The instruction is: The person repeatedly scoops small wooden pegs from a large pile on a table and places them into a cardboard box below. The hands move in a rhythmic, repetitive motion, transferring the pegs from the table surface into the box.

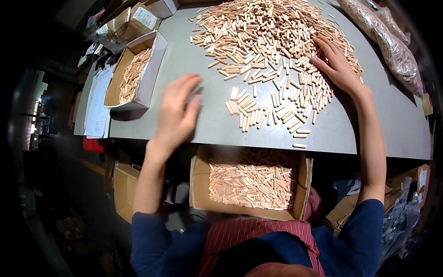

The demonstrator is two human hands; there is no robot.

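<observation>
A large heap of short pale wooden dowels (272,34) covers the far middle of the grey table (184,51), thinning into loose dowels toward its near edge. My right hand (339,69) lies at the right side of the heap, fingers spread and touching the dowels. To the left of the loose dowels, my left hand (177,111) hovers over bare tabletop, slightly blurred. Its thumb stands apart from the fingers, and I see nothing in it. Below the table edge, close to my body, an open cardboard box (199,184) holds many more dowels.
A white carton (154,69) partly filled with dowels stands at the left, beside paper sheets (98,108) and a taped parcel (127,23). Clear bags (390,44) of dowels lie at the far right. Other cardboard boxes (124,184) sit below the table.
</observation>
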